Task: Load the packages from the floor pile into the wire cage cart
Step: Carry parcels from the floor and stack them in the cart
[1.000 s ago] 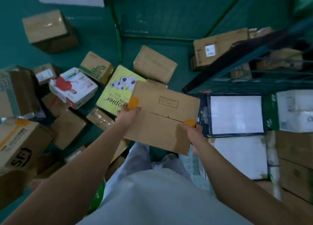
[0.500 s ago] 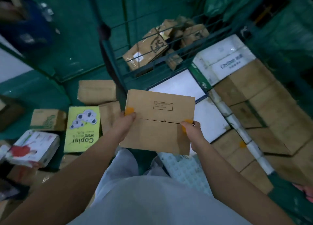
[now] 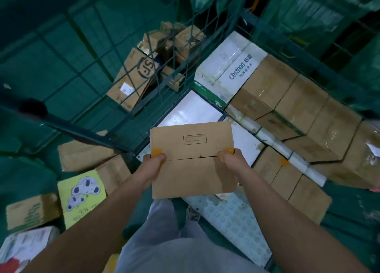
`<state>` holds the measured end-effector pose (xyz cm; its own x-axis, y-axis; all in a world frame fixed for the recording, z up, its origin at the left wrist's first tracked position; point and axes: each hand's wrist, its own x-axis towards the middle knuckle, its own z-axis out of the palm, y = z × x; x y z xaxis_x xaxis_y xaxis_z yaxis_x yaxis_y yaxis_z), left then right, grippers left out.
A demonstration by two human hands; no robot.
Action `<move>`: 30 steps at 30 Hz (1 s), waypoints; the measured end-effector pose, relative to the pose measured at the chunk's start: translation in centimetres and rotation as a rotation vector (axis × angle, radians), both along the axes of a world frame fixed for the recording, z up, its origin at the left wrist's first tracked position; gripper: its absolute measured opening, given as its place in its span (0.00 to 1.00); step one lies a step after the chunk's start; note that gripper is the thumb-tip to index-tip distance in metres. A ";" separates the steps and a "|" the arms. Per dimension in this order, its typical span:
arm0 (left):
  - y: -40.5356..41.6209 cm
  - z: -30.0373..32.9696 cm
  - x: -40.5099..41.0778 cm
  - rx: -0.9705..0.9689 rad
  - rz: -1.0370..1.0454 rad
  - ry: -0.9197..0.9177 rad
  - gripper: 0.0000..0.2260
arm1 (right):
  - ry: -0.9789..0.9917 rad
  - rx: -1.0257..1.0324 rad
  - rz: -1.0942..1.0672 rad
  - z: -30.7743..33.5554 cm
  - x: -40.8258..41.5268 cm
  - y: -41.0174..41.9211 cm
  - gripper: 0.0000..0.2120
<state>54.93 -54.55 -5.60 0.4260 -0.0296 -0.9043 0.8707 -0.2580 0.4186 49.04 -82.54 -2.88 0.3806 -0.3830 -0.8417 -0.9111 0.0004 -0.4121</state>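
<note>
1. Green flooring (image 3: 30,71) is seen throughout the head view, under dim light, with green wire mesh panels standing across the upper half.
2. A flat brown cardboard box (image 3: 192,159) is held level in front of the person, above the near edge of the wire cage cart (image 3: 131,112). A printed rectangular stamp is seen on its top face, and a seam runs across its middle with an orange tape tab at each end.
3. The box is gripped at its left edge by the left hand (image 3: 153,164), with the thumb laid on top just below the orange tab.
4. The box is gripped at its right edge by the right hand (image 3: 229,159), the thumb curled over the top beside the other tab.
5. Inside the cart, packages are seen stacked close together: a white Cestbon carton (image 3: 230,67) at the far side, a row of taped brown cartons (image 3: 298,108) to the right, and a white flat package (image 3: 191,108) directly beyond the held box.
6. Behind the mesh, an SF-marked brown box (image 3: 133,77) is seen lying tilted among smaller brown parcels.
7. On the floor to the left, part of the pile is seen: a yellow copier-paper box (image 3: 82,194), plain brown boxes (image 3: 86,155) touching it, and a brown box with green print (image 3: 30,211) nearer the corner.
8. A white studded sheet (image 3: 232,221) is seen low down beside the person's grey trousers (image 3: 164,231).
</note>
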 end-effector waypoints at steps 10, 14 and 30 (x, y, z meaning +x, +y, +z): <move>-4.6 -6.0 9.0 -0.008 0.032 0.208 0.33 | 0.007 -0.215 0.318 -4.6 15.7 -4.0 0.38; -6.3 -9.4 11.5 -0.033 0.108 0.222 0.24 | -0.116 -0.319 0.508 -7.3 21.8 -5.6 0.33; -10.9 -18.5 20.6 0.125 -0.043 -0.041 0.11 | -0.062 0.001 -0.131 -18.5 21.6 -6.0 0.46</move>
<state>75.51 -65.49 -24.07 0.4635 0.0632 -0.8839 0.8404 -0.3475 0.4159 70.69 -88.53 -21.36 0.3785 -0.4321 -0.8186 -0.8762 0.1178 -0.4674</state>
